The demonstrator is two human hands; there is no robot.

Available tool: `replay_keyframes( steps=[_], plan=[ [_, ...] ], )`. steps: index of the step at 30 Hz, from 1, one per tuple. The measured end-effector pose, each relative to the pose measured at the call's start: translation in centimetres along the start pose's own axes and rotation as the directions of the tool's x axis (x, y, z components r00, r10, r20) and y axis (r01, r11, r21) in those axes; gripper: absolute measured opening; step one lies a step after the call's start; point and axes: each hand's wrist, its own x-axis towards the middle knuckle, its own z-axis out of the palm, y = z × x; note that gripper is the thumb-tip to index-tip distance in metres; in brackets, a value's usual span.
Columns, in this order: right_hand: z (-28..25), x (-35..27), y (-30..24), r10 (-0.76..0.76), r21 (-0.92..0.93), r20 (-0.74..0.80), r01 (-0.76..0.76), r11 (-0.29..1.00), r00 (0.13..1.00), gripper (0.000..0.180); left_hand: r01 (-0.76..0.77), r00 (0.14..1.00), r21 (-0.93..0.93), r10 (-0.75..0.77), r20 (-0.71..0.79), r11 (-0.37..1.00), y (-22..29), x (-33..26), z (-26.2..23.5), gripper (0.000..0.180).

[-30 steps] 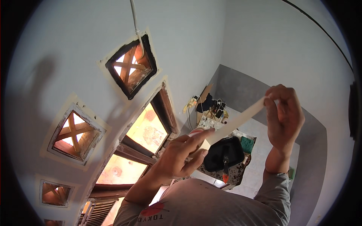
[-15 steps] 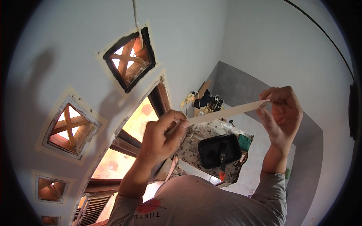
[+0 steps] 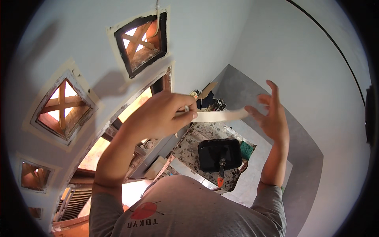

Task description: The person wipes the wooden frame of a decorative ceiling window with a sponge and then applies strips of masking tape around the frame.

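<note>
A pale strip of masking tape (image 3: 221, 116) stretches between my two raised hands. My left hand (image 3: 171, 112) is closed, pinching the tape's left end between thumb and fingers. The fingers of my right hand (image 3: 270, 112) are spread apart. The tape's other end meets the tip of the right thumb; whether it sticks there I cannot tell. Below the strip stands a black paint tray (image 3: 205, 158), and a paintbrush (image 3: 222, 168) with an orange handle end lies in it.
The tray rests on a paint-spattered board (image 3: 187, 144), beside a green block (image 3: 247, 150). On the left wall are diamond-shaped vents with wooden crosses; the upper one has a black-painted frame (image 3: 123, 49). Cables and a power strip (image 3: 194, 94) lie in the far corner.
The right fingers have opened from their pinch on the tape's end, and that hand has moved left. The left hand still pinches the tape. The view has shifted slightly.
</note>
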Motion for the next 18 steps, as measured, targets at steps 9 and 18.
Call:
replay_keyframes(
  steps=[9, 18],
  plan=[
    [1.6, 4.0, -7.4, -0.409, 0.491, 0.128, 0.300, 0.818, 0.904, 0.037, -0.118, 0.987, 0.377, 0.068, 0.144, 0.919, 5.1, 4.6, -4.7, 0.018],
    [2.2, 5.3, -8.4, -0.452, 0.745, 0.214, 0.155, 0.649, 0.866, 0.014, -0.177, 0.978, 0.438, 0.110, 0.174, 0.881, 7.0, 4.3, -7.3, 0.016]
  ],
)
